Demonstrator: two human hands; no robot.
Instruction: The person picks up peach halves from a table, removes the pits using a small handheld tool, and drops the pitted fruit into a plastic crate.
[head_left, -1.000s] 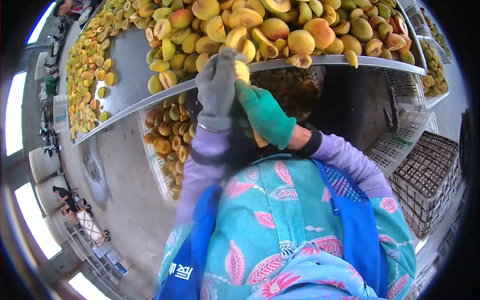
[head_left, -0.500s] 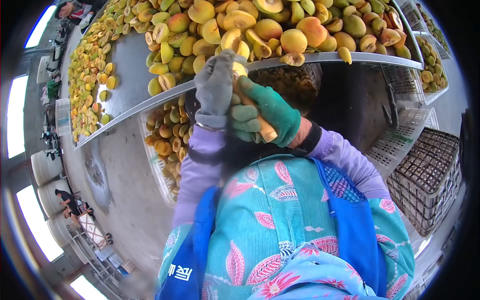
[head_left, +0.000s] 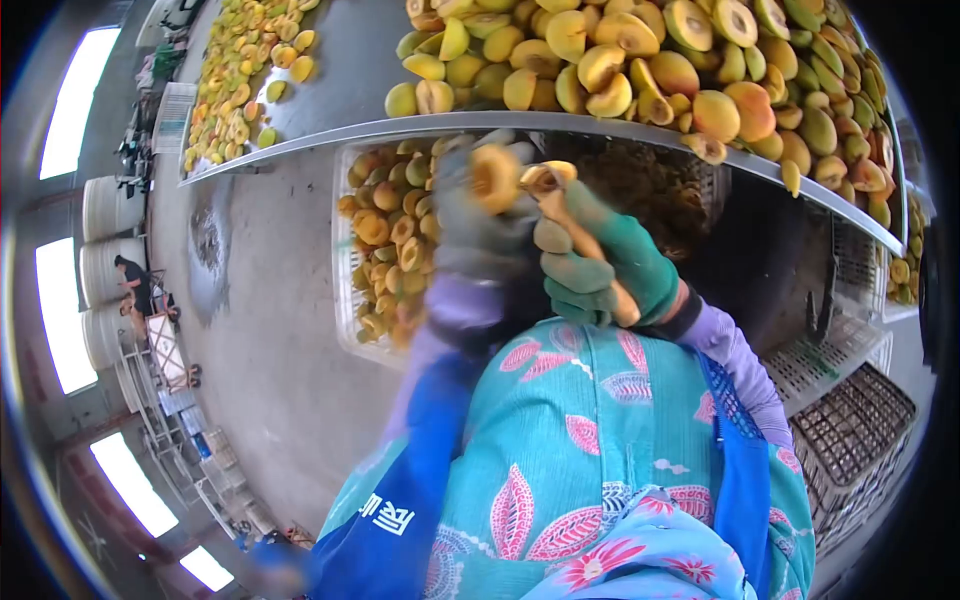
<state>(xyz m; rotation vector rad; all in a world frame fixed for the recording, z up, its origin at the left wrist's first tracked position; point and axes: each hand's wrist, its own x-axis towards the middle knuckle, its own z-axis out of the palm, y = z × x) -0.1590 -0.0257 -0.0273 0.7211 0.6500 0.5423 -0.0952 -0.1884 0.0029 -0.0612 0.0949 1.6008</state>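
My left hand (head_left: 470,215), in a grey glove and smeared by motion, holds a halved yellow peach (head_left: 495,180) with its hollow turned up. In a green glove, my right hand (head_left: 625,265) is closed around the light wooden handle (head_left: 588,240) of a pitting tool. At the tool's upper end sits a yellow-brown piece of fruit (head_left: 548,178), close beside the peach half. Both hands are just in front of the metal table's rim. Below and left of them stands a white crate (head_left: 345,255) filled with peach halves (head_left: 375,300).
Peaches, many halved, are heaped on the metal table (head_left: 345,70). A dark heap of scraps (head_left: 650,190) lies under its edge. Plastic crates (head_left: 850,430) stand at the right. Far left, a person (head_left: 135,280) is beside a cart (head_left: 170,350).
The hands have come apart and lowered from the table rim. A peach half now shows in the left hand, and fruit at the tool's tip. The whole view has shifted.
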